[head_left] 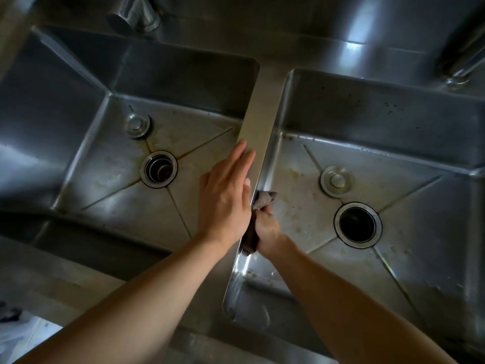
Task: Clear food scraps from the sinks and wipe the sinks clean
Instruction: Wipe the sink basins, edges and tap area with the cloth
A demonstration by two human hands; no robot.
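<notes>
Two steel sinks lie side by side, the left sink and the right sink, split by a flat divider. My left hand rests flat with straight fingers on the divider. My right hand grips a brown-grey cloth against the right sink's left wall, just below the divider edge. Yellowish smears and small food scraps dot the right sink floor, and crumbs sit along its near left corner. The left sink floor also shows faint stains.
Each sink has an open drain: the left drain and the right drain. A loose drain stopper lies in the left sink, another stopper in the right. Taps stand at the back left and back right.
</notes>
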